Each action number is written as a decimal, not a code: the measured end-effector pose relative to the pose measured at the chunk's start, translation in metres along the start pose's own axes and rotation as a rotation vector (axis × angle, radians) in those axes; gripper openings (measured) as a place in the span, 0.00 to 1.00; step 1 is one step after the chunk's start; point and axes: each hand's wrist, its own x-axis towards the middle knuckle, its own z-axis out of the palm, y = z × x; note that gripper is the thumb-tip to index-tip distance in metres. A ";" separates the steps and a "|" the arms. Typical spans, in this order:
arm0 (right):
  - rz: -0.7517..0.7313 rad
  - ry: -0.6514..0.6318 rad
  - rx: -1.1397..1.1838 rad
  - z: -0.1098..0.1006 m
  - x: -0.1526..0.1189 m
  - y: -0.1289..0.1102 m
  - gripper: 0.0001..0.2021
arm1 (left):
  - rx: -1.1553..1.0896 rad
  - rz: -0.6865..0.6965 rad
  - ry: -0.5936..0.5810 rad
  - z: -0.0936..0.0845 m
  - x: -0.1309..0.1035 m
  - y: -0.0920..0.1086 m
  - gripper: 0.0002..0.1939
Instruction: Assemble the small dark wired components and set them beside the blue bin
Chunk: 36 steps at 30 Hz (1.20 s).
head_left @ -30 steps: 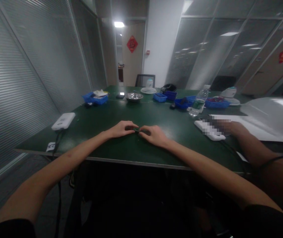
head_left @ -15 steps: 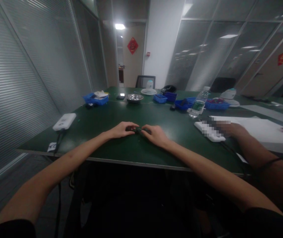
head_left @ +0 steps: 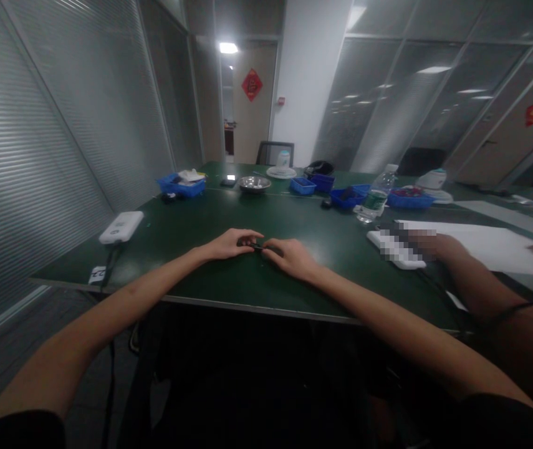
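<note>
Both my hands meet just above the green table (head_left: pixel 191 274), in front of me. My left hand (head_left: pixel 230 244) has its thumb and fingers closed on a small dark object (head_left: pixel 257 247), too small and dim to name. From the other side my right hand (head_left: pixel 290 255) pinches toward the same object, thumb low and fingers curled over the top. The fingers of both hands cover most of it. Only a thin dark piece shows between the fingertips.
At the left lies a white power bank (head_left: pixel 122 227) with a cable. Beyond my hands are a metal bowl (head_left: pixel 254 184), a blue tray (head_left: pixel 181 184) and a plastic bottle (head_left: pixel 376 194). To the right, another person's arm (head_left: pixel 476 274) rests by white paper (head_left: pixel 476 243).
My fingertips have shifted slightly around the small dark object, and more of it shows between them. The other person's far hand has moved a little to the left.
</note>
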 end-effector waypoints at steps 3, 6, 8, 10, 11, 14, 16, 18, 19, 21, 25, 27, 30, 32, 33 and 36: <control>0.033 0.019 0.006 0.001 0.001 0.001 0.16 | 0.014 -0.007 -0.005 -0.001 -0.001 -0.001 0.26; 0.105 0.072 0.025 0.000 0.002 0.003 0.16 | 0.011 -0.003 -0.014 -0.002 -0.001 -0.003 0.26; 0.113 0.067 0.019 0.000 0.002 0.003 0.16 | 0.001 -0.002 -0.011 -0.001 -0.001 -0.004 0.26; 0.106 0.048 -0.003 -0.001 0.001 0.002 0.16 | 0.002 -0.012 -0.004 -0.001 -0.001 -0.004 0.26; 0.114 0.048 -0.011 -0.001 0.001 0.002 0.16 | 0.005 -0.019 0.002 0.000 -0.001 -0.004 0.26; 0.188 0.106 -0.012 -0.001 0.001 0.002 0.16 | 0.016 -0.030 0.016 -0.001 -0.001 -0.001 0.25; 0.240 0.154 -0.004 -0.001 0.001 0.002 0.16 | 0.032 -0.030 0.040 -0.002 0.001 -0.001 0.22; 0.274 0.199 0.009 -0.002 0.002 0.003 0.16 | 0.054 -0.037 0.083 -0.003 0.005 -0.002 0.18; 0.286 0.224 0.019 -0.002 0.002 0.004 0.16 | 0.063 -0.042 0.107 -0.003 0.008 -0.003 0.16; 0.306 0.275 0.048 -0.003 0.003 0.006 0.16 | 0.071 -0.033 0.128 0.001 0.017 -0.006 0.14; 0.334 0.345 0.089 -0.004 0.003 0.010 0.16 | 0.090 0.088 0.023 0.017 0.038 -0.006 0.13; 0.340 0.348 0.095 -0.005 0.003 0.011 0.16 | 0.114 0.129 -0.038 0.021 0.043 -0.006 0.13; 0.330 0.330 0.095 -0.005 0.002 0.009 0.16 | 0.193 0.104 -0.080 0.009 0.039 -0.013 0.15; 0.325 0.313 0.094 -0.006 0.002 0.007 0.17 | 0.264 0.035 -0.053 -0.012 0.025 -0.027 0.16; 0.323 0.303 0.096 -0.006 0.002 0.006 0.17 | 0.290 -0.014 -0.024 -0.026 0.016 -0.035 0.16; 0.316 0.290 0.103 -0.007 0.002 0.005 0.17 | 0.379 -0.198 0.075 -0.073 -0.019 -0.064 0.18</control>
